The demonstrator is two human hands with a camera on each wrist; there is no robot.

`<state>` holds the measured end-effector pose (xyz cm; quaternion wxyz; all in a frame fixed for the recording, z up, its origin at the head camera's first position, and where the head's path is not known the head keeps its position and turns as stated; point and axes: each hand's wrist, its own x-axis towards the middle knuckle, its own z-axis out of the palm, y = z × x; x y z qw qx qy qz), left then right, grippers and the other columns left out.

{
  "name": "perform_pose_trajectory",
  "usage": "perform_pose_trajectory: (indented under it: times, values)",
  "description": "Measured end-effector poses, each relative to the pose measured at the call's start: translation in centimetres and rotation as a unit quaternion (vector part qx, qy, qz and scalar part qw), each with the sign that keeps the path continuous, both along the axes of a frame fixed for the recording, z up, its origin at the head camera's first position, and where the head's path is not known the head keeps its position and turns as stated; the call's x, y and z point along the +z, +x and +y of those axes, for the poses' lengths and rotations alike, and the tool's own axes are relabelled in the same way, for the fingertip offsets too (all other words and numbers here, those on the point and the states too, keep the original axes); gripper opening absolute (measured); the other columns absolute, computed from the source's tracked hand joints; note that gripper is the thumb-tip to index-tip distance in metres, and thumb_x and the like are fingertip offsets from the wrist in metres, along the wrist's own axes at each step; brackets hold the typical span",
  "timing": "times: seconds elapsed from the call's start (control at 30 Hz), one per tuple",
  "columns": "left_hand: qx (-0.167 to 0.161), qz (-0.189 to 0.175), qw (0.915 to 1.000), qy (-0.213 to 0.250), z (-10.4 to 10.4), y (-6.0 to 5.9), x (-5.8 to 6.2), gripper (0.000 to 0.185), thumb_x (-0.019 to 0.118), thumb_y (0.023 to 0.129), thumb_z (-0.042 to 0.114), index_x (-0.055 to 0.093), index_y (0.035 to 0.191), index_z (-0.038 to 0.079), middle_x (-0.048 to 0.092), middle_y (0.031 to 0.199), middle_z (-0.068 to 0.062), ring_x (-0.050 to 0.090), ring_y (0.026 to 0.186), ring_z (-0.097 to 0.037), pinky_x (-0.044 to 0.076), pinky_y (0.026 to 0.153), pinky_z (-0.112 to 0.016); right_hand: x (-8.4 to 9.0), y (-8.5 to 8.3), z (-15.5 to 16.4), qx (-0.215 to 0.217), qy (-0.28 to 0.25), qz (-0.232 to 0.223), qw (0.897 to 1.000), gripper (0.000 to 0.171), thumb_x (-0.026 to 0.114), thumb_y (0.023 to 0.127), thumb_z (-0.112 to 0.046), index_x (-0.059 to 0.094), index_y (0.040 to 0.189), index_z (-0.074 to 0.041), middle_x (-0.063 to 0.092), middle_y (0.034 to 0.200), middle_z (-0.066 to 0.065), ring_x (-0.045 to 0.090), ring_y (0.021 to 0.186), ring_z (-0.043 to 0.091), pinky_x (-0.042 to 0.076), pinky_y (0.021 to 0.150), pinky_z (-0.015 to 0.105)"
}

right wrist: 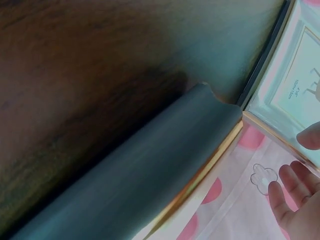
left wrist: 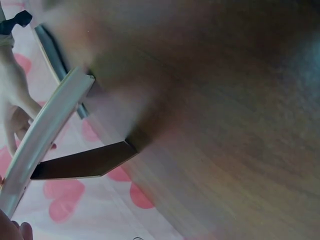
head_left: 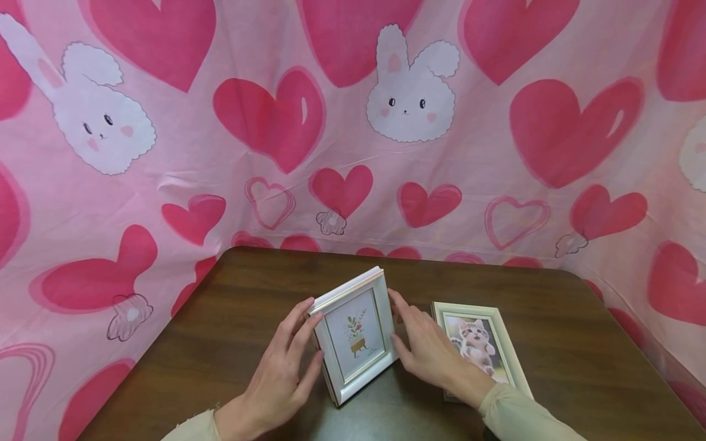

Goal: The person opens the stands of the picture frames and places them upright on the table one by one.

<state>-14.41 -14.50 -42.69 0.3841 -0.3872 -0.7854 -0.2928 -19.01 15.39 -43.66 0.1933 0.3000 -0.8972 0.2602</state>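
A white picture frame (head_left: 358, 334) with thin gold lines and a potted-plant print stands tilted back on the dark table, between the two hands. My left hand (head_left: 278, 367) grips its left side, fingers by the upper corner and thumb lower on the edge. On the opposite side my right hand (head_left: 427, 346) holds the right edge, index finger high and thumb at the front. From behind the frame a brown support leg (left wrist: 85, 162) juts out to the table in the left wrist view. A second, cream frame (head_left: 507, 343) with a kitten picture lies beyond the right hand, partly covered by the forearm.
The brown wooden table (head_left: 259, 282) has rounded far corners. Behind it and at both sides hangs a pink cloth (head_left: 342, 135) printed with hearts and rabbits. The cream frame's grey side fills much of the right wrist view.
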Motion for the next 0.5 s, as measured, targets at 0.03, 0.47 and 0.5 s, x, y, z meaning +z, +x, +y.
perform_pose_trajectory:
  times: [0.03, 0.47, 0.5]
  values:
    - [0.001, -0.003, 1.0000, 0.001, 0.04, 0.04, -0.01, 0.054, 0.049, 0.109, 0.030, 0.049, 0.149, -0.006, 0.040, 0.157, -0.028, 0.048, 0.136, -0.034, 0.028, 0.119, -0.024, 0.01, -0.02, -0.02, -0.001, 0.000, 0.001, 1.000, 0.093, 0.085, 0.086, -0.008, 0.033, 0.162, -0.011, 0.070, 0.117, 0.004, 0.066, 0.098, 0.018, 0.055, 0.084, 0.044]
    - [-0.017, -0.039, 0.9990, 0.013, 0.28, 0.26, -0.40, 0.055, 0.051, 0.109, 0.031, 0.048, 0.151, -0.003, 0.034, 0.159, -0.028, 0.055, 0.122, -0.029, 0.044, 0.103, -0.019, -0.03, -0.11, -0.37, -0.021, 0.000, -0.015, 1.000, 0.082, 0.084, 0.088, -0.008, 0.039, 0.156, -0.009, 0.071, 0.120, 0.008, 0.068, 0.101, 0.022, 0.055, 0.087, 0.048]
    - [-0.018, -0.043, 0.9988, 0.014, 0.29, 0.27, -0.40, 0.055, 0.051, 0.108, 0.031, 0.048, 0.152, -0.003, 0.034, 0.159, -0.028, 0.055, 0.121, -0.028, 0.044, 0.103, -0.019, 0.02, -0.13, -0.40, -0.023, 0.000, -0.018, 1.000, 0.080, 0.084, 0.088, -0.008, 0.040, 0.156, -0.009, 0.071, 0.120, 0.008, 0.068, 0.101, 0.023, 0.055, 0.087, 0.048]
